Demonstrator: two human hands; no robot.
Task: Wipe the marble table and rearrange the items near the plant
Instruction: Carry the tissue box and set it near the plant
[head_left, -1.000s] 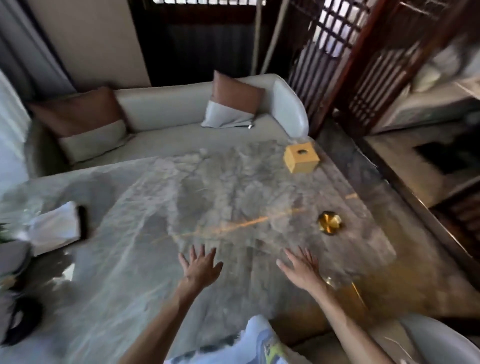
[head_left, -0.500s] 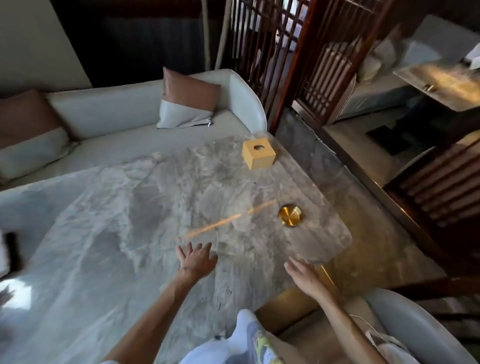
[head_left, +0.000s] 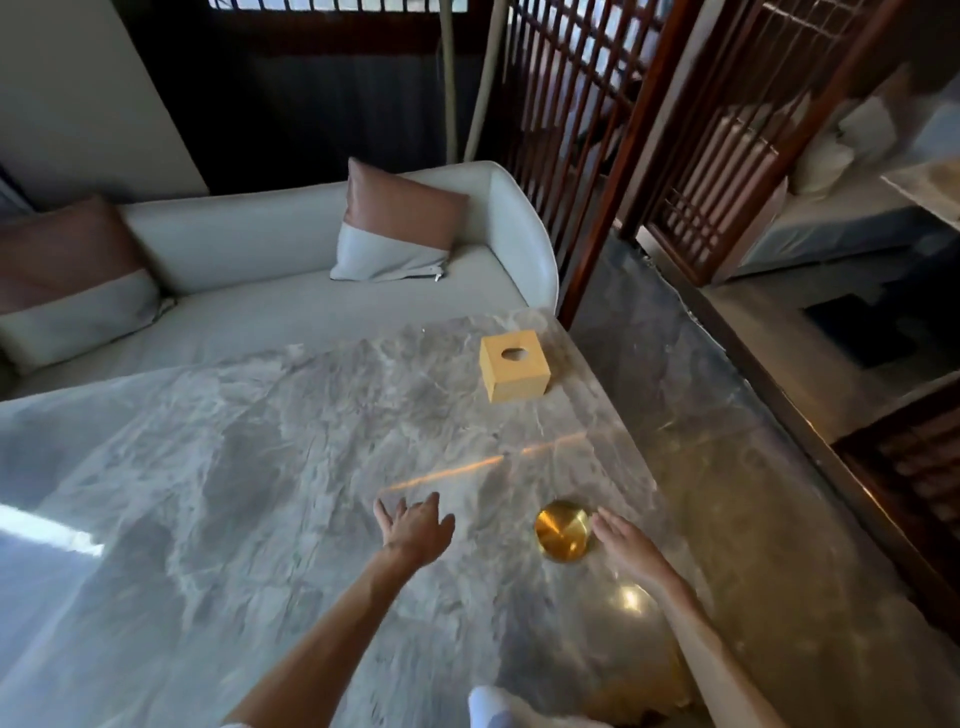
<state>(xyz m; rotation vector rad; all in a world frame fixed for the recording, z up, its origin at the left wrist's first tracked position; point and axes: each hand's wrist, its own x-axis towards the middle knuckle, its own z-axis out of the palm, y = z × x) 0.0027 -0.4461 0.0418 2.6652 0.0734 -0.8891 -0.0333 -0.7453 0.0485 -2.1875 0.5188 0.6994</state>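
We record one marble desk (head_left: 260, 493), grey-veined and glossy, filling most of the view from the near edge to the sofa (head_left: 249, 244). One pale sofa stands along its far side, carrying two cushions, each brown above and grey below: one at the left (head_left: 67, 275), one toward the right (head_left: 395, 223). One dark wooden lattice screen (head_left: 582, 119) rises beyond the desk's far right corner.

On the desk we count two items. One yellow cube-shaped box (head_left: 514, 366) with a round opening in its top sits near the far right corner, its opening facing up. One round brass dish (head_left: 563, 530) sits closer to the near right edge, well apart from the box. We find no legible writing or brand on either.

Two bare hands reach over the desk. The left hand (head_left: 415, 527) is palm down, fingers (head_left: 392, 512) loosely spread, holding nothing. The right hand (head_left: 626, 545) lies just beside the dish on its right, fingers extended and close together; contact with the dish cannot be confirmed.
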